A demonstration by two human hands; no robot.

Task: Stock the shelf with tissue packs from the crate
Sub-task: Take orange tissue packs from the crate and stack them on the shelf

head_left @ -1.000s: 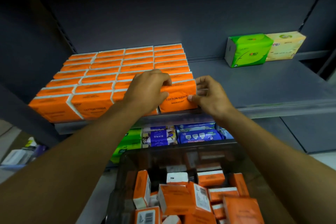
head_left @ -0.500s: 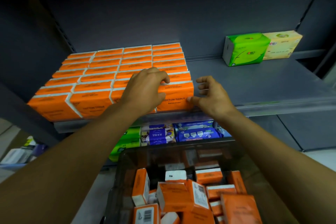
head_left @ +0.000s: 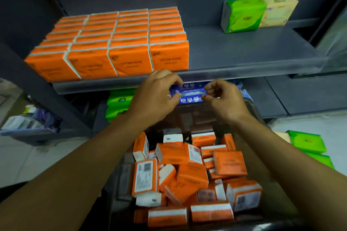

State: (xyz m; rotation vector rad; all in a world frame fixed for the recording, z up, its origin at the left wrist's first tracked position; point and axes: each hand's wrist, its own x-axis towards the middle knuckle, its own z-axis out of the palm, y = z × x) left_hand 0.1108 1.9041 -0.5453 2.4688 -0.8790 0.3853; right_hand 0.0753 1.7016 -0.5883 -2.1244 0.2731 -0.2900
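Orange tissue packs (head_left: 129, 43) stand in neat rows on the left half of the grey shelf (head_left: 244, 56); the front right pack (head_left: 170, 56) reads "cotton tissue". Below the shelf edge, my left hand (head_left: 155, 97) and my right hand (head_left: 223, 99) hover with loosely curled fingers, holding nothing. Both are above the far end of the dark clear crate (head_left: 124, 178), which holds several jumbled orange packs (head_left: 187, 174).
A green pack (head_left: 242, 16) and a cream pack (head_left: 277, 11) stand at the shelf's back right. Blue packs (head_left: 189, 92) and green packs (head_left: 118, 105) fill the lower shelf. More green packs (head_left: 308, 142) lie on the floor at right.
Both hands have let go of the front right orange pack and dropped below the shelf edge, toward the crate. The view has tilted down.
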